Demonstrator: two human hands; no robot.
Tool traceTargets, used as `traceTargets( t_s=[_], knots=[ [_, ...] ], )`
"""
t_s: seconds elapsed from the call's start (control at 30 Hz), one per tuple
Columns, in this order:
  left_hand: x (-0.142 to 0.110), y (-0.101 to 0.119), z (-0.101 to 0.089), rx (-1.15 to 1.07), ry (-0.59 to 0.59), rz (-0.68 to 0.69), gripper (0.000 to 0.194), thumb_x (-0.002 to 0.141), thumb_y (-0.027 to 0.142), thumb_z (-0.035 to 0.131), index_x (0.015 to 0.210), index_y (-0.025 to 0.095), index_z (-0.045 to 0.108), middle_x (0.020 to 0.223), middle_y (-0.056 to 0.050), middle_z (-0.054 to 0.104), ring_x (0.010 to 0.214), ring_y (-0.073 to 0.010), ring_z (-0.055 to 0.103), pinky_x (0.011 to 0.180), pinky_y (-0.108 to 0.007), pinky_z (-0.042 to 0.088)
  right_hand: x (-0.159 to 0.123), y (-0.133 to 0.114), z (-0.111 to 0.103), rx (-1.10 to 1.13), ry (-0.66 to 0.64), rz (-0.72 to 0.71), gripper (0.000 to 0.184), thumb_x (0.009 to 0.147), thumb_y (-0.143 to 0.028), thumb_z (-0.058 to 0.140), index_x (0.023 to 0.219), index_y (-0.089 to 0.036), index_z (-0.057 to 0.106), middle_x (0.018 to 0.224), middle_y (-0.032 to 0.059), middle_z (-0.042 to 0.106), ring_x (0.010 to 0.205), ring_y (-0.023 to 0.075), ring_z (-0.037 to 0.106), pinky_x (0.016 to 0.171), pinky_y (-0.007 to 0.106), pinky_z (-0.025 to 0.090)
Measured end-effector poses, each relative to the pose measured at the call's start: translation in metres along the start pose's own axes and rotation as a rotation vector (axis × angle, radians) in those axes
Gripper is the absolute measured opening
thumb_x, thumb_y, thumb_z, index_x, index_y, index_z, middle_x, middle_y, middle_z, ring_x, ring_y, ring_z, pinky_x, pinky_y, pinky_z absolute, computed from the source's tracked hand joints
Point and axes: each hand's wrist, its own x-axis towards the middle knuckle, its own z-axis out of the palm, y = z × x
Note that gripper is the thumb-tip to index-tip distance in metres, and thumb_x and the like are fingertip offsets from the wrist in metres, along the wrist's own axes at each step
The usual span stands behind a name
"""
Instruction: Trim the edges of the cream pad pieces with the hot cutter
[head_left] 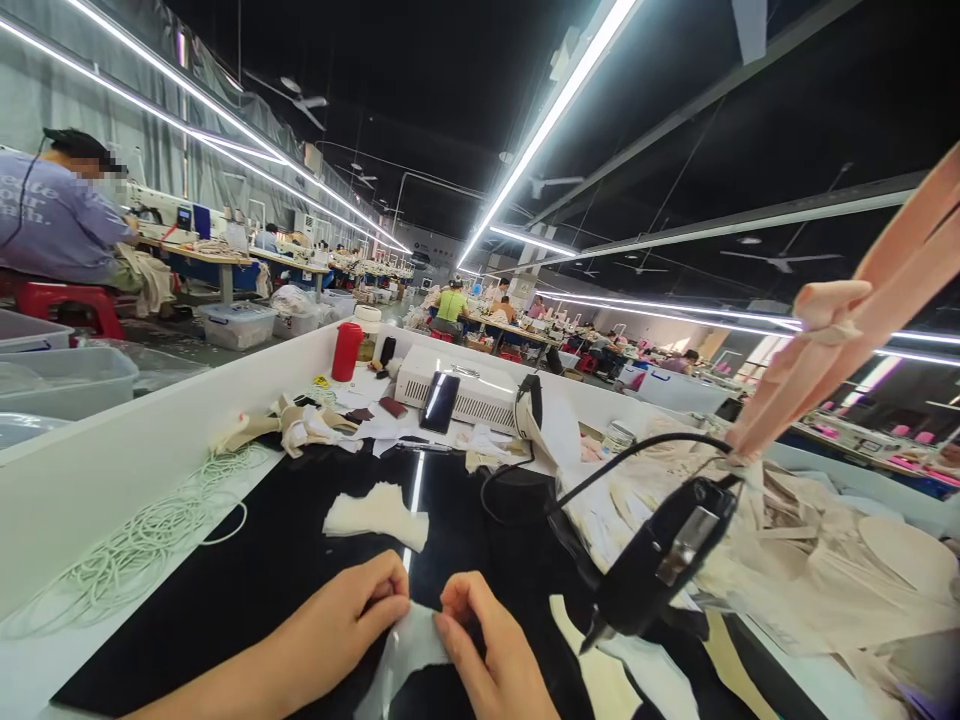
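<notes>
Thumb and fingers of my left hand (356, 615) are closed on the upper left edge of a thin, pale, see-through piece of fabric (414, 640). Its upper right edge is pinched in my right hand (491, 655). The piece hangs between both hands above a glossy black work surface (232, 590). Just beyond my hands lies a small stack of cream fabric pieces (375, 515). To the right, a black corded hand tool (664, 560) with a narrow tip hangs from peach fabric straps (832, 310). Cream and white cut pieces (600, 660) lie below its tip.
Coiled pale green cord (150, 540) lies at left along the white side wall (187, 400). A phone (440, 402) leans on a white vented box (457, 375), near a red spool (346, 352). Beige garments (825, 560) are heaped at right. People sit at sewing tables beyond.
</notes>
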Motion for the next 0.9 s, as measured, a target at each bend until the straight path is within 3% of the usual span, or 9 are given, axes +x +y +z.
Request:
traceTargets(
  t_s=[0.1,0.2,0.4,0.6,0.77,0.9],
  knots=[
    [0.005,-0.008,-0.001,-0.156,0.027,-0.006,0.017,0.086,0.037,0.059,0.089,0.021,0.052,0.069,0.008,0.048,0.065,-0.0133,0.044,0.065,-0.027,0.034,0.008,-0.001,0.006,0.093,0.004,0.044,0.015,0.099,-0.023,0.055,0.085,-0.025,0.059,0.076,-0.0046,0.063,0.067,0.0125,0.062,0.062,0.018,0.049],
    [0.009,-0.019,0.000,-0.259,0.039,-0.008,0.034,0.077,0.042,0.062,0.101,0.022,0.049,0.076,0.007,0.055,0.067,-0.0138,0.055,0.068,-0.027,0.042,0.016,0.003,0.015,0.160,0.051,0.078,0.019,0.101,-0.032,0.054,0.087,-0.025,0.064,0.076,-0.0029,0.063,0.066,0.0141,0.060,0.061,0.021,0.048],
    [0.020,-0.025,-0.012,-0.272,0.160,0.019,0.041,0.075,0.042,0.062,0.108,0.023,0.047,0.081,0.005,0.058,0.065,-0.0152,0.064,0.062,-0.026,0.047,0.044,0.012,0.027,0.198,0.123,0.089,0.021,0.100,-0.039,0.058,0.093,-0.025,0.071,0.080,0.0001,0.068,0.067,0.0165,0.063,0.059,0.023,0.050],
    [0.047,-0.018,-0.042,-0.079,0.306,0.048,0.040,0.085,0.042,0.056,0.120,0.024,0.048,0.088,0.003,0.059,0.059,-0.0142,0.060,0.050,-0.024,0.044,0.079,0.011,0.039,0.094,0.175,0.074,0.026,0.103,-0.043,0.053,0.092,-0.026,0.070,0.083,-0.0002,0.068,0.069,0.0175,0.061,0.063,0.025,0.048],
    [0.063,-0.016,-0.062,0.231,0.342,0.081,0.039,0.089,0.026,0.056,0.128,0.022,0.055,0.091,0.001,0.065,0.069,-0.0170,0.063,0.072,-0.031,0.049,0.099,0.016,0.048,-0.082,0.189,0.053,0.023,0.103,-0.037,0.054,0.091,-0.027,0.072,0.085,0.0005,0.070,0.076,0.0219,0.062,0.069,0.031,0.043],
    [0.067,-0.017,-0.062,0.468,0.317,0.081,0.042,0.092,0.019,0.055,0.133,0.021,0.058,0.098,-0.003,0.070,0.092,-0.0243,0.069,0.090,-0.036,0.049,0.103,0.024,0.056,-0.236,0.188,0.012,0.018,0.101,-0.025,0.059,0.089,-0.026,0.073,0.085,0.0015,0.073,0.078,0.0236,0.061,0.073,0.034,0.038]
  ],
)
